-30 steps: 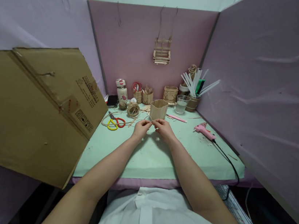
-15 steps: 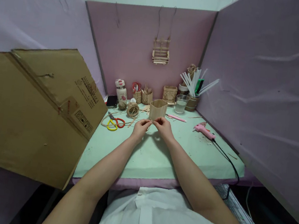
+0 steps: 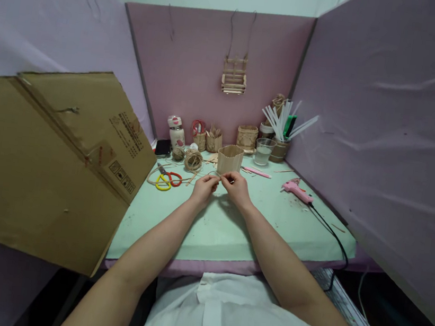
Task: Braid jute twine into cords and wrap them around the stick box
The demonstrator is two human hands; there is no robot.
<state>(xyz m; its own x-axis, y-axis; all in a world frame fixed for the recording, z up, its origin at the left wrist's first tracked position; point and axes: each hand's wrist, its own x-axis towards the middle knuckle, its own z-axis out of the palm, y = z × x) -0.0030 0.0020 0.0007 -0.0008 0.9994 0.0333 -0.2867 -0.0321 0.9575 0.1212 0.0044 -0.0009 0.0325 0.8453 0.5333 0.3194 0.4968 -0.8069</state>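
Observation:
My left hand (image 3: 205,188) and my right hand (image 3: 234,185) meet fingertip to fingertip over the mat, both pinched closed on a thin piece of twine (image 3: 216,173). Part of the twine is covered by my fingers. Right behind them stands a pot of upright wooden sticks (image 3: 229,160), open at the top. A ball of twine (image 3: 192,160) lies beyond my left hand, with a smaller ball (image 3: 178,153) beside it. Scissors (image 3: 169,178) with red and yellow handles rest left of my left hand.
A pink glue gun (image 3: 297,190) with a black cord lies at the right. Along the back stand a bottle (image 3: 176,132), stick holders (image 3: 214,141), a clear cup of liquid (image 3: 264,152) and glue sticks (image 3: 281,120). A large cardboard sheet (image 3: 51,173) leans at the left edge.
My fingertips have shifted slightly, and a small loop of twine now shows above my left fingers. The pot and the tools have stayed put.

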